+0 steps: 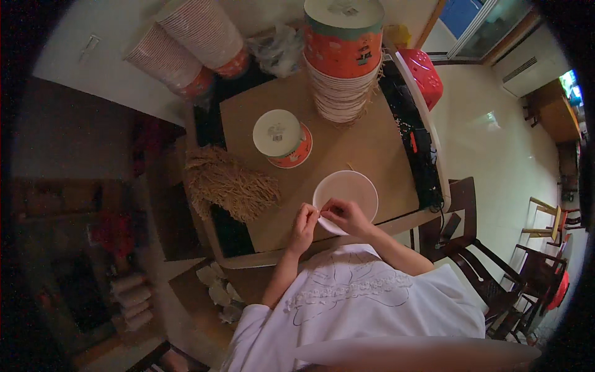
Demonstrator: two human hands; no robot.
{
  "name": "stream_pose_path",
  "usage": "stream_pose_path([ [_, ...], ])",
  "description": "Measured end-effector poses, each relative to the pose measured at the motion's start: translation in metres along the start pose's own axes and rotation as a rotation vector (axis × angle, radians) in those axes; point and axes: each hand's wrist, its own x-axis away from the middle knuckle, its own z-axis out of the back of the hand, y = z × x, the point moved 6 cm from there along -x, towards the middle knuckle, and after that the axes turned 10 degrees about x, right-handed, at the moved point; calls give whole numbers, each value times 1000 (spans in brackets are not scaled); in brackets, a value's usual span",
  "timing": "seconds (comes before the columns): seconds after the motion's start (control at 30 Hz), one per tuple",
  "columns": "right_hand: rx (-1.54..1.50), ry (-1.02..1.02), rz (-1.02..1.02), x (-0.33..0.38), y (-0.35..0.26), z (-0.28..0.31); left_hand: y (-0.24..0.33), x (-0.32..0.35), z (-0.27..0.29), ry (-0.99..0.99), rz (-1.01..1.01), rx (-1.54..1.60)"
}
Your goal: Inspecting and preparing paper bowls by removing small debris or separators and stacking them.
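Head cam: white tub (354, 186), open end up, nr ctr of frame on brown board (378, 155); L hand (302, 227) & R hand (347, 217) meet at its left rim, fingertips bunched, can't tell what they grip. Tan strand bundle (234, 185) left of ctr, upturned orange tub (295, 152) a bit above ctr.

We see plain white on the open tub (352, 189), while the smaller tub (282, 141) shows a white base above an orange side with pale patches. Our tall stack (344, 56) has a green edge, an orange band with dark marks, and whitish rims below that make close stripes. We find the string (232, 185) tan, the cardboard (372, 149) plain brown, and the shirt (396, 313) white with thin, dark, curving lines.
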Motion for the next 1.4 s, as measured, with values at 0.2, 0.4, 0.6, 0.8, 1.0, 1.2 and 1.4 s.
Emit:
stream_pose_path([
  [0.2,-1,21,17,-3,12,-1,-1,-1,2,-1,38,4],
  [0.4,-91,13,-37,-8,24,-4,-5,-1,6,63,-118,-140],
  [0.6,-31,63,-88,-15,37,2,1,-5,22,136,-145,-311],
  [0.8,177,110,-157,-28,39,2,-19,-9,33,183,-93,-392],
  [1.0,203,120,-158,-30,53,-4,-22,-9,29,193,-141,-451],
  [1.2,104,191,-98,-32,57,-8,-22,-9,27,182,-109,-435],
  [1.4,162,196,-88,-31,50,-8,-19,-11,23,177,-150,-466],
])
